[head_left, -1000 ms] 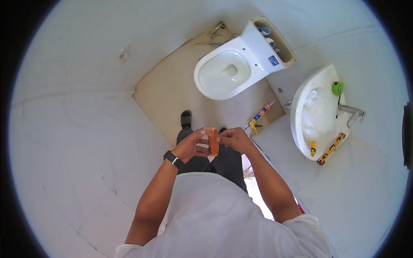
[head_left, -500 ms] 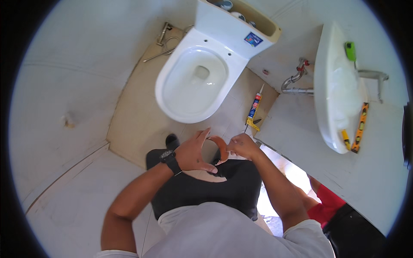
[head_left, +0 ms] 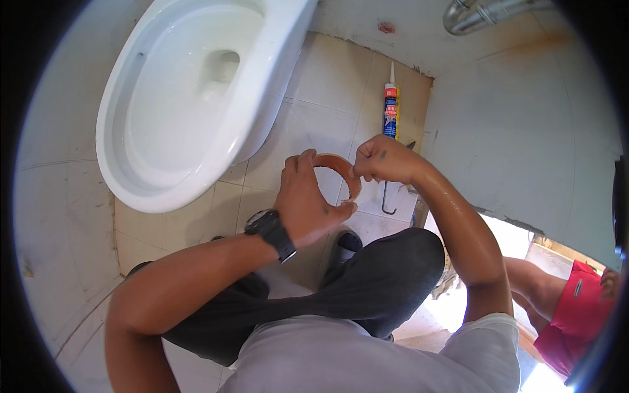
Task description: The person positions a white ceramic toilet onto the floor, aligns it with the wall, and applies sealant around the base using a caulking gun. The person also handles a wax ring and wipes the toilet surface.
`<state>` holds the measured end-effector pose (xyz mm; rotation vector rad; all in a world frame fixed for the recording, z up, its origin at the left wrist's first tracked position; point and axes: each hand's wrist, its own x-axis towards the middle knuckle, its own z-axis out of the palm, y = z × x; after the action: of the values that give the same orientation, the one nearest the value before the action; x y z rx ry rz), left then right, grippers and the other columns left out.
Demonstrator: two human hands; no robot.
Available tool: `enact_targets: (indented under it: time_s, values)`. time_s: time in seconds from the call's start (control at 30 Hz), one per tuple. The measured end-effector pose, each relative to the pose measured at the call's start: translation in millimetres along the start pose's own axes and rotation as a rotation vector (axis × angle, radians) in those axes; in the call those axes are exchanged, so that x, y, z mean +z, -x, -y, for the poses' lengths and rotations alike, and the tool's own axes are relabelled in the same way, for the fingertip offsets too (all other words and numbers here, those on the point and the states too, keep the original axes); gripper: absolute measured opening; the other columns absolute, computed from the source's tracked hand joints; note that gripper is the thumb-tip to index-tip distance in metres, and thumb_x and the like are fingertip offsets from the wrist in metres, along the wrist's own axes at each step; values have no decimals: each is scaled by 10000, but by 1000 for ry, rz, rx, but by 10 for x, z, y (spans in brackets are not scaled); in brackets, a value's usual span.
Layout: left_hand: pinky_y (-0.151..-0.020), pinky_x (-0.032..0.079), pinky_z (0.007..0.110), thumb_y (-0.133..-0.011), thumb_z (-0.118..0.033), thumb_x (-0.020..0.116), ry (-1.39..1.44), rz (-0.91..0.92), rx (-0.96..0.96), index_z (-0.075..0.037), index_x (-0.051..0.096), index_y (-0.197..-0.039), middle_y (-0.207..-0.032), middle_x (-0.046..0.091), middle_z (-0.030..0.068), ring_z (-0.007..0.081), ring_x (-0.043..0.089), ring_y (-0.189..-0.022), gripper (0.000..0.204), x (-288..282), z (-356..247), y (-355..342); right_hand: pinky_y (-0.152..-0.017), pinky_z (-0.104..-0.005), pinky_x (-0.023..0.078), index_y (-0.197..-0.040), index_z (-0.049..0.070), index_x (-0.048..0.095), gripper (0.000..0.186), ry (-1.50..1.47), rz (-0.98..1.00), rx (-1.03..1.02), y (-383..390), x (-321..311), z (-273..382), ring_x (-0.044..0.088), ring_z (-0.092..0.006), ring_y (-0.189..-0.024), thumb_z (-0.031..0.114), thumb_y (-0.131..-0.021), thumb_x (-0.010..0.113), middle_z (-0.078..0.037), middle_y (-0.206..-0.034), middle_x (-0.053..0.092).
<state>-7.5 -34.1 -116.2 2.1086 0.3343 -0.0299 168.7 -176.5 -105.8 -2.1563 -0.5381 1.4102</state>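
Note:
My left hand (head_left: 303, 204), a black watch on its wrist, curves around the left side of an orange-brown ring (head_left: 337, 163) that looks like a short length of cut pipe. Its thumb lies along the near edge and its fingers along the far edge. At the ring's right edge, my right hand (head_left: 388, 161) is closed in a pinch; whatever sits right between its fingertips is hidden. Floor tiles show through the hollow middle. The ring is held above the floor, in front of the white toilet bowl (head_left: 160, 202).
A sealant cartridge (head_left: 391, 111) with a white nozzle lies on the floor beyond my right hand, a bent black rod (head_left: 385, 202) near it. A metal drain pipe (head_left: 481, 14) juts from the wall. Another person in red shorts (head_left: 576, 304) is by the doorway at right.
My view has come lower and closer to the floor, and the toilet appears larger at upper left. The sink has left the view. Both hands stay at the ring.

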Motion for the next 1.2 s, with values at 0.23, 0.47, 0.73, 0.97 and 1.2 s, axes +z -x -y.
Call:
enact_targets:
  time_s: [0.23, 0.47, 0.73, 0.97, 1.2]
  values:
    - [-1070, 363, 445, -639, -365, 869, -144, 100, -80, 45, 364, -1372, -1325, 470, 235, 384, 433, -1239, 980, 865, 939, -206, -822, -403, 523, -1061, 30, 657, 299, 751, -377, 29, -197, -64, -1421, 647, -270, -993, 203, -817, 648, -145, -1069, 669]
    - [-1134, 302, 472, -630, -327, 889, -256, 178, 49, 10, 282, -1430, -1427, 397, 229, 399, 342, -1350, 1060, 1349, 1745, -74, -999, -468, 407, -1234, 110, 615, 406, 1073, -548, 169, -543, -115, -2325, 477, -298, -1254, 195, -838, 643, -112, -1282, 567]
    - [-1182, 139, 562, -619, -481, 866, -692, 340, -25, -41, 206, -1501, -1545, 231, 252, 402, 162, -1466, 1187, 1178, 1673, 64, -1054, -483, 347, -1177, 164, 673, 464, 1158, -396, 75, -784, -445, -2389, 446, -269, -1294, 302, -747, 778, -92, -1279, 585]
    - [-1166, 135, 582, -709, -590, 759, -667, 157, 5, -13, 211, -1502, -1534, 214, 305, 461, 153, -1447, 1124, 1090, 1641, 24, -1005, -405, 381, -1049, 126, 680, 619, 1151, -206, 33, -802, -658, -2253, 660, -240, -964, 513, -600, 860, -67, -950, 705]
    - [-1144, 166, 600, -788, -620, 676, -562, -15, 54, 18, 252, -1483, -1505, 246, 335, 485, 194, -1417, 1035, 1193, 1882, -53, -923, -392, 395, -972, 87, 666, 587, 1038, -542, -206, -444, -244, -2223, 640, -244, -954, 512, -602, 834, -91, -941, 698]
